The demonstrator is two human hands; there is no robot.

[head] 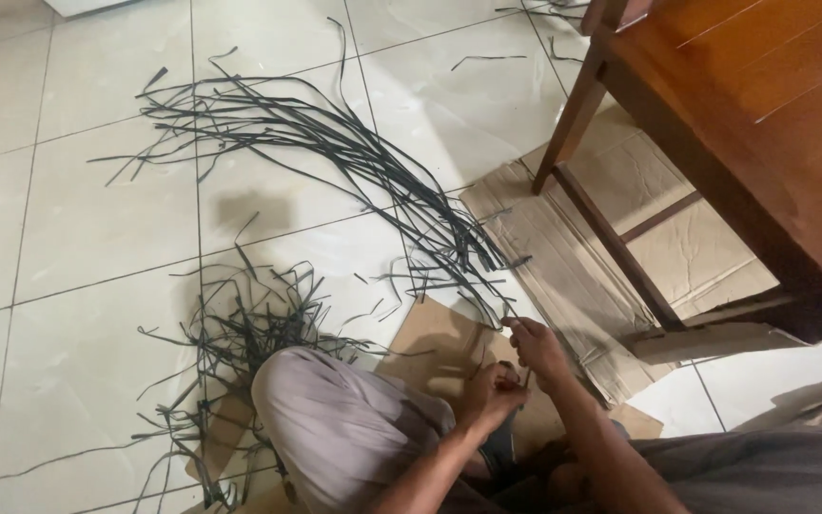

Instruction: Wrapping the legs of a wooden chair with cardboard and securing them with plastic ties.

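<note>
I sit on a white tiled floor with one knee (335, 419) in grey trousers raised. My left hand (494, 390) is closed around a small dark object that I cannot make out. Just above it, my right hand (537, 347) pinches the end of a thin dark strip (487, 286) that runs up into a long bundle of black strips (335, 152) spread across the tiles. Both hands hover over a flat piece of brown cardboard (440, 347).
A pile of short black strip offcuts (240, 333) lies left of my knee. A brown wooden table (763, 105) with slanted legs (573, 114) stands at the right over flattened cardboard sheets (582, 266). Loose strips lie near the top edge.
</note>
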